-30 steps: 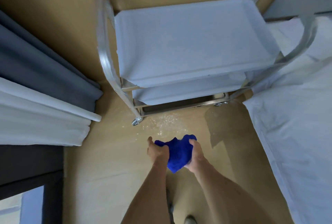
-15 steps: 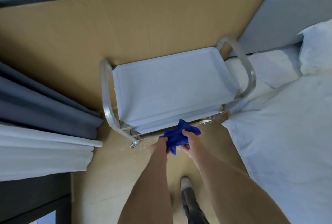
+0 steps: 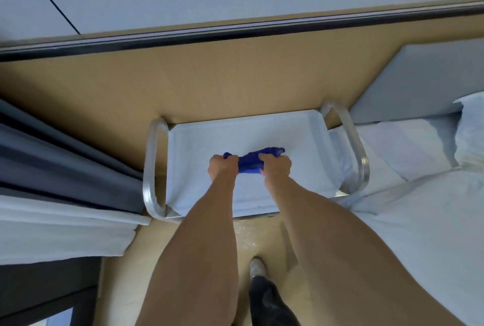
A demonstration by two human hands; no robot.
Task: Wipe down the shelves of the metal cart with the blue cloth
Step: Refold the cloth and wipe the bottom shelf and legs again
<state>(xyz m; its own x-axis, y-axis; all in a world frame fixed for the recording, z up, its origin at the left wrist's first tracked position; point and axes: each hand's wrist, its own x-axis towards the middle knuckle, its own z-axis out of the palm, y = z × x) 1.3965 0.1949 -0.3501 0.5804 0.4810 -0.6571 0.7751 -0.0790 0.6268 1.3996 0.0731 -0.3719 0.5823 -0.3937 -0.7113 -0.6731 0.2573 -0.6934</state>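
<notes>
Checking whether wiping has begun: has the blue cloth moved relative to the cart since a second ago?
Yes. The cloth, held by both hands, went from over the floor in front of the cart to over its top shelf.

Hands: left hand [image 3: 222,166] and right hand [image 3: 276,166], a second ago low over the floor short of the cart [image 3: 360,158], half a second ago at its near edge, now out above the middle of the top shelf [image 3: 199,147].

Cloth [image 3: 252,159]: earlier a hanging bunch with a point drooping between the hands; now drawn sideways into a bunched strip, one end gripped in each fist, the right end poking out past the right hand. Whether it touches the shelf cannot be told.

View: raised and pulled back; cart smaller, wall and bed showing more.
</notes>
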